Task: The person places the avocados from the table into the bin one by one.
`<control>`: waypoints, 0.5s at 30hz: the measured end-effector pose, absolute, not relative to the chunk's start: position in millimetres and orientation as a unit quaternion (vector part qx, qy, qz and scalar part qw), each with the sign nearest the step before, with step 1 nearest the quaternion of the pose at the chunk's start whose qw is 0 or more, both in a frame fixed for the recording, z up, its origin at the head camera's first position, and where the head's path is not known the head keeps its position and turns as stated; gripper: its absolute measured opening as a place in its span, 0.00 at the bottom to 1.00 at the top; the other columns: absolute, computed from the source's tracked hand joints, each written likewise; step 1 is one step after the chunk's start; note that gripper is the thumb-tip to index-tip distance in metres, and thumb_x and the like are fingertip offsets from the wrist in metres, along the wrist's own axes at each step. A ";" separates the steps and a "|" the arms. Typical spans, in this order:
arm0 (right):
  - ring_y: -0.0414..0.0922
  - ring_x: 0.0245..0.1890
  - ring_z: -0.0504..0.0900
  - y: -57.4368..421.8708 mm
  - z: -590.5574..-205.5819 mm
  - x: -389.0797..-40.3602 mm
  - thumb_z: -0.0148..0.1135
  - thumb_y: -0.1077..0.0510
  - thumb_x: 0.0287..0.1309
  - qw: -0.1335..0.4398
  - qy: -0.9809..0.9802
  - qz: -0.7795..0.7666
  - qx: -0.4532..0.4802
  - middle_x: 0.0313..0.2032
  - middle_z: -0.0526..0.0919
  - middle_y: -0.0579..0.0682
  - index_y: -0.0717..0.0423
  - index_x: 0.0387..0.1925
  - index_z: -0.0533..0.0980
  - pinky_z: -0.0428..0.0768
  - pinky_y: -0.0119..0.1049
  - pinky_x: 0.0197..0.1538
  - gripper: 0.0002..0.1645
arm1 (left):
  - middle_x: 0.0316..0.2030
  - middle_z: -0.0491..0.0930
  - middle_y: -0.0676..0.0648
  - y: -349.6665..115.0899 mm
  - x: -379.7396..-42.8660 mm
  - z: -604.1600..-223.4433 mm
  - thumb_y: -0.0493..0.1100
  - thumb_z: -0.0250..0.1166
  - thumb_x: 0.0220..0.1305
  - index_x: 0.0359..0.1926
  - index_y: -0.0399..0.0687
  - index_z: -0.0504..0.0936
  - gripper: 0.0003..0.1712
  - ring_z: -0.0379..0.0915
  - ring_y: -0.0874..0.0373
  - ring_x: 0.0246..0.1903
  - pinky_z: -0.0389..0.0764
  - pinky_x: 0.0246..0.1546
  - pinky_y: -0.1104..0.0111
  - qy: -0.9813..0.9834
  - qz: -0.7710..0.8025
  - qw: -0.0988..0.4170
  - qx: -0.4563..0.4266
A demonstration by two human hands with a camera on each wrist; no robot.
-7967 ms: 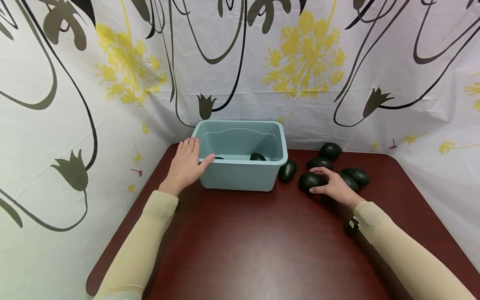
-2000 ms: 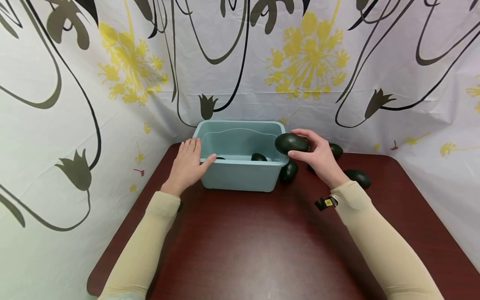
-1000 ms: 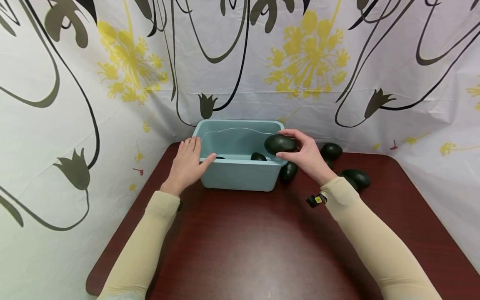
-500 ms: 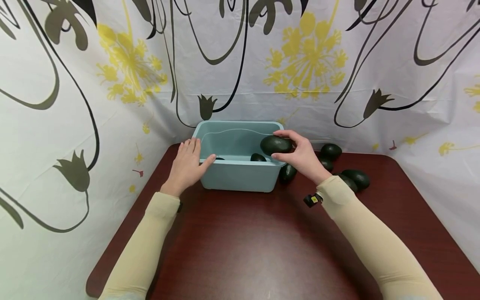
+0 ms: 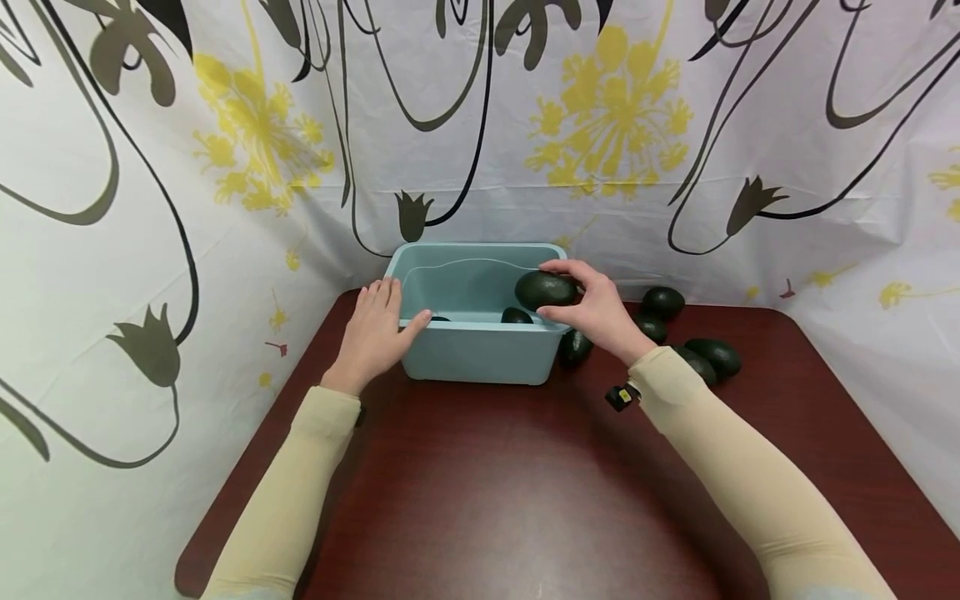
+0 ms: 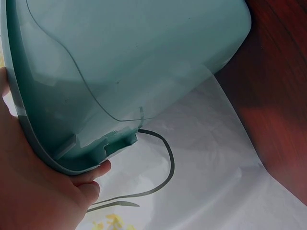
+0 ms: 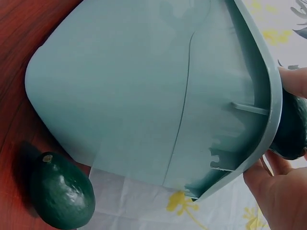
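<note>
My right hand (image 5: 598, 312) grips a dark green avocado (image 5: 543, 290) between thumb and fingers, raised at the right end of a light blue plastic bin (image 5: 474, 354). From the right wrist view, part of this avocado shows behind the bin's rim, beside my fingers (image 7: 276, 175). My left hand (image 5: 369, 333) rests on the bin's left front corner, fingers extended and thumb over the front rim. In the left wrist view the fingers (image 6: 96, 175) touch the rim there. Inside the bin, one avocado (image 5: 517, 316) shows partly; a dark sliver (image 5: 440, 318) lies farther left.
One avocado (image 5: 575, 348) lies against the bin's right side. Several more lie farther right, among them a back avocado (image 5: 663, 302) and a right avocado (image 5: 714, 357). The reddish-brown table (image 5: 480, 483) ends at a patterned white cloth (image 5: 480, 167) behind and beside it.
My right hand has picked up an avocado from the right group and carried it left over the bin's right end, slowing lately. My left hand has stayed on the corner.
</note>
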State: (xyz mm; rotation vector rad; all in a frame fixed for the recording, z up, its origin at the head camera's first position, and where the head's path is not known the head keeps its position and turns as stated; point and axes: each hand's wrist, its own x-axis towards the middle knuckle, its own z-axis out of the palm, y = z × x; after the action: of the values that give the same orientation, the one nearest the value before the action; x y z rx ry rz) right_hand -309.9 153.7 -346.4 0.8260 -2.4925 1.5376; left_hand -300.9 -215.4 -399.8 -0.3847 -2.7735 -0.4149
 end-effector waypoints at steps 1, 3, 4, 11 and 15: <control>0.43 0.54 0.76 153.1 -346.2 -310.0 0.75 0.58 0.57 0.052 -0.820 0.501 0.273 0.64 0.72 0.43 0.47 0.68 0.72 0.78 0.49 0.53 0.37 | 0.76 0.50 0.34 -215.3 -300.6 -399.7 0.78 0.39 0.69 0.78 0.31 0.50 0.59 0.43 0.40 0.76 0.38 0.76 0.51 -0.968 -0.145 0.156 -0.134; 0.44 0.55 0.75 151.8 -346.0 -309.8 0.75 0.58 0.57 0.058 -0.821 0.495 0.280 0.64 0.72 0.44 0.48 0.67 0.73 0.78 0.50 0.53 0.37 | 0.76 0.50 0.33 -215.3 -300.4 -399.6 0.78 0.40 0.69 0.77 0.31 0.50 0.59 0.43 0.40 0.76 0.38 0.76 0.51 -0.967 -0.145 0.157 -0.136; 0.44 0.55 0.75 151.1 -345.7 -309.4 0.75 0.58 0.57 0.061 -0.822 0.491 0.282 0.64 0.72 0.44 0.46 0.67 0.73 0.77 0.50 0.53 0.37 | 0.76 0.50 0.33 -215.5 -300.5 -399.9 0.77 0.40 0.69 0.77 0.31 0.49 0.59 0.43 0.39 0.75 0.38 0.76 0.51 -0.967 -0.146 0.157 -0.136; 0.45 0.59 0.73 147.8 -343.8 -304.4 0.75 0.60 0.57 0.069 -0.830 0.472 0.291 0.65 0.72 0.47 0.42 0.66 0.73 0.77 0.51 0.55 0.36 | 0.76 0.50 0.33 -216.1 -300.9 -400.9 0.78 0.39 0.69 0.77 0.31 0.50 0.59 0.43 0.40 0.75 0.38 0.76 0.52 -0.967 -0.146 0.159 -0.136; 0.45 0.59 0.73 147.3 -343.6 -302.7 0.75 0.60 0.57 0.071 -0.833 0.465 0.293 0.65 0.72 0.48 0.42 0.66 0.73 0.77 0.50 0.55 0.36 | 0.76 0.51 0.33 -215.6 -301.8 -400.6 0.79 0.38 0.69 0.77 0.31 0.51 0.60 0.44 0.41 0.75 0.39 0.76 0.52 -0.967 -0.140 0.161 -0.136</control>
State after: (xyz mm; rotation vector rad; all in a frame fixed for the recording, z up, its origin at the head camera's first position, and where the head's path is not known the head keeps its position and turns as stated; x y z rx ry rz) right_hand -302.7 147.3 -343.6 0.8807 -2.5043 1.3973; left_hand -301.8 -215.6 -400.6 -0.3883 -2.7619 -0.3997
